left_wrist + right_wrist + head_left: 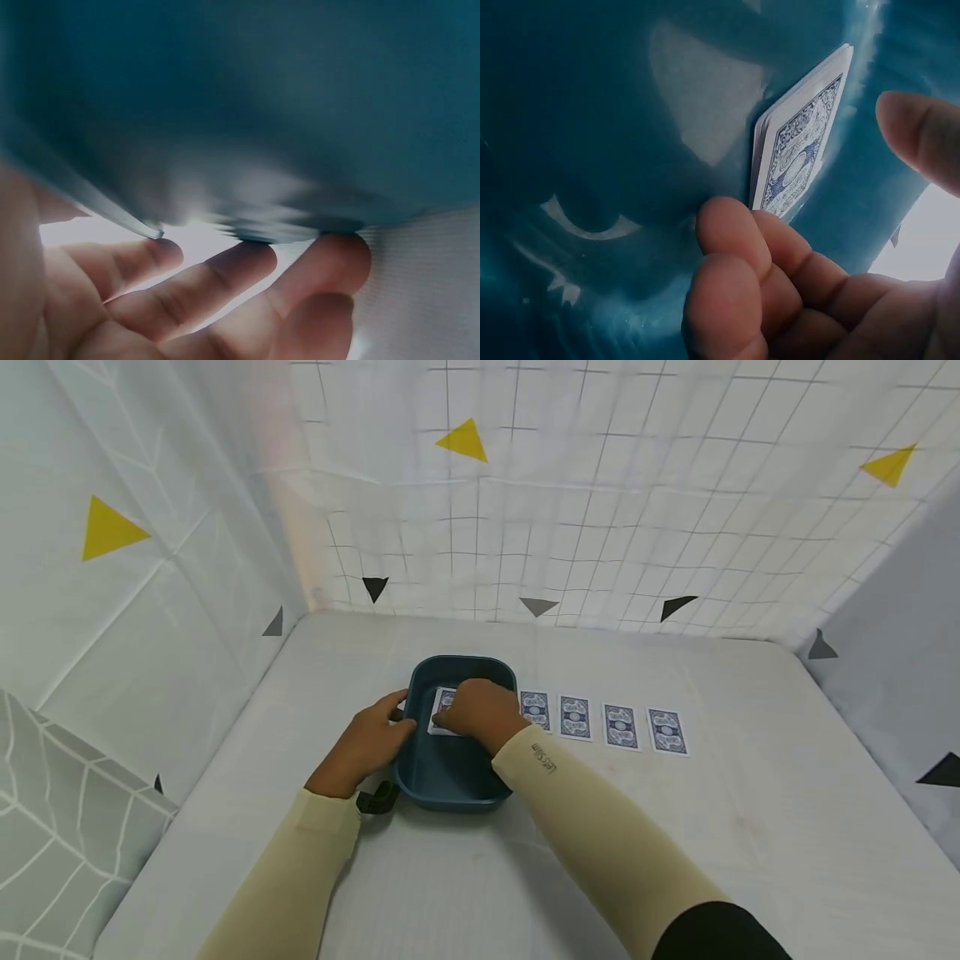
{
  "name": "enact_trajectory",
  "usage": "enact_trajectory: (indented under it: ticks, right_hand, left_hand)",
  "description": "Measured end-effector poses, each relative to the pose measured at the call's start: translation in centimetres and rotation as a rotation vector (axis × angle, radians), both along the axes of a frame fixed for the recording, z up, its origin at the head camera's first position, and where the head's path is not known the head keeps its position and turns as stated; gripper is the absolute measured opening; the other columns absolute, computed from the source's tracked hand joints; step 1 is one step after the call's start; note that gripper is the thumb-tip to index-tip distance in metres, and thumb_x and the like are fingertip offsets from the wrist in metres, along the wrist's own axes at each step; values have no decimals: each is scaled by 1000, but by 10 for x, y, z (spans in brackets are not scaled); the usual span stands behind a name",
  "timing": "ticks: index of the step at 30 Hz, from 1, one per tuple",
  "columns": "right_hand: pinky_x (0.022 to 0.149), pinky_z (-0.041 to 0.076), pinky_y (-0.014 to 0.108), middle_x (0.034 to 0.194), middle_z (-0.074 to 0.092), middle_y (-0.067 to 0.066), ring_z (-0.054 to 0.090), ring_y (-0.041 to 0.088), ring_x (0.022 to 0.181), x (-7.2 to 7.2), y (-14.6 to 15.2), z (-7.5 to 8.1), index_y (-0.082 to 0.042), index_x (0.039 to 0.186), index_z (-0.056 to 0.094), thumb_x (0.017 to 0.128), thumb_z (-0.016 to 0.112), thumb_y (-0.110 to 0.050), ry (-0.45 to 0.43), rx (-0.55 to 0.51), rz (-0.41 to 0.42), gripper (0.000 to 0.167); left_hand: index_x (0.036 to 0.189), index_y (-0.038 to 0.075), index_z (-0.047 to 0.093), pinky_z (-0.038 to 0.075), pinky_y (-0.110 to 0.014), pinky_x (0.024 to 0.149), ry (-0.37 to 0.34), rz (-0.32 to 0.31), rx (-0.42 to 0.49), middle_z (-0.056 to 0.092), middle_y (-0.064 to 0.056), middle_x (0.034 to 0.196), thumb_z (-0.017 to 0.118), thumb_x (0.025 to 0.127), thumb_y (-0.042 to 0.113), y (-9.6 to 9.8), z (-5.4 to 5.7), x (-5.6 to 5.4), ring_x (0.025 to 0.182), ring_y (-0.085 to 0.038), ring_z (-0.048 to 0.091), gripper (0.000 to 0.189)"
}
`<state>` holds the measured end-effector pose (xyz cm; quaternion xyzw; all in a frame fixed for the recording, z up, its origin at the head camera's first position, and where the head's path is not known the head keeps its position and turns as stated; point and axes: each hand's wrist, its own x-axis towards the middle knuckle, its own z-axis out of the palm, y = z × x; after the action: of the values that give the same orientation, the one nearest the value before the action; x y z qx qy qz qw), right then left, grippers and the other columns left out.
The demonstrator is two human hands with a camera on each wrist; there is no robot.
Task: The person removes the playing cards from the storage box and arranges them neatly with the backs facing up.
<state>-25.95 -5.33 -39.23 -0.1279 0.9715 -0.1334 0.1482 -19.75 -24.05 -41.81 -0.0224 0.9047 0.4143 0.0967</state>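
Note:
A dark teal plastic tray [450, 777] sits on the table, with a small stack of playing cards [799, 150] lying back-up on its floor. My left hand [365, 739] grips the tray's left side, thumb at the rim and fingertips [259, 259] against the outer wall. Reaching inside, my right hand [483, 710] covers part of the stack in the head view. In the right wrist view its bent fingers [731, 236] are right at the near end of the stack, while the thumb [922, 139] stands apart from them. Nothing shows pinched between thumb and fingers.
Several blue-backed cards [575, 718] lie face down in a spaced row to the right of the tray. The white-covered table [750, 827] meets white fabric walls [570, 502] at the back and sides. A dark band [378, 797] shows at the left wrist.

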Motion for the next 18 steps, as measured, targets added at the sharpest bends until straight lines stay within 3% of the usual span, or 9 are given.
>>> enact_trajectory:
  ticks: [4,10,18]
  right_hand:
    - [75,58,41,79,73,-4,69,18,77,0,-2,-3,-16,95,84,93,76,-57,26,36,5,41]
    - [89,59,50,101,79,2,70,22,84,-1,-8,-8,-11,116,82,90,80,-58,26,91,3,53]
    - [84,57,47,89,75,1,68,20,79,1,-8,-4,-11,110,83,92,82,-43,32,68,-9,37]
  left_hand:
    - [170,23,32,53,-54,101,-3,4,8,58,-17,150,51,109,34,0,0,0,128,-37,63,64]
    - [170,23,32,51,-56,104,0,-2,2,57,-18,152,50,109,35,0,-1,-1,132,-39,60,65]
    - [169,25,34,53,-53,100,-7,10,16,58,-19,151,50,109,34,1,0,-1,128,-38,61,63]
